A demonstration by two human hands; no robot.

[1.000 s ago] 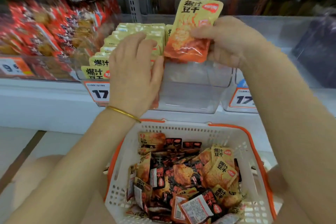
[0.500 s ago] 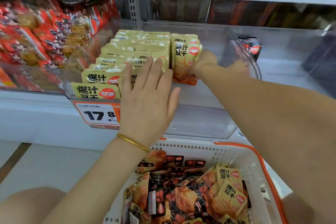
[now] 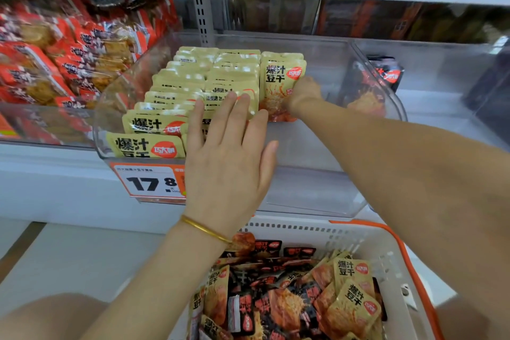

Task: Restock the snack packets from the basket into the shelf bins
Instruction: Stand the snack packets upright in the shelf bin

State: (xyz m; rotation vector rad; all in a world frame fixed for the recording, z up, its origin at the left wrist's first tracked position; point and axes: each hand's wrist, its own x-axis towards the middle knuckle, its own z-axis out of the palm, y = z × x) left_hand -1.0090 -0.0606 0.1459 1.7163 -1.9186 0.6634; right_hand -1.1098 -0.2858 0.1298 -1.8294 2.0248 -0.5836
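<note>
Shelf bin (image 3: 317,193) has two rows (image 3: 193,77) full; spread left hand (image 3: 229,163) steadies them, right hand (image 3: 305,91) grips a third-row packet (image 3: 278,85); basket (image 3: 358,229) holds many more.

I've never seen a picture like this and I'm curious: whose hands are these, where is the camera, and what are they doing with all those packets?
There is no robot here: these are a person's two bare hands. The camera sits on the person's head and looks forward and down, so you see what they see.

The left hand, with a gold bangle on its wrist, lies flat with straight fingers against the rows of yellow packets standing in the clear bin. The right hand holds one yellow packet upright at the front of a short third row further right. A price tag hangs on the bin's front.

Below is a white basket with an orange rim, full of loose snack packets waiting to be shelved. To the left, another bin holds red packets.
</note>
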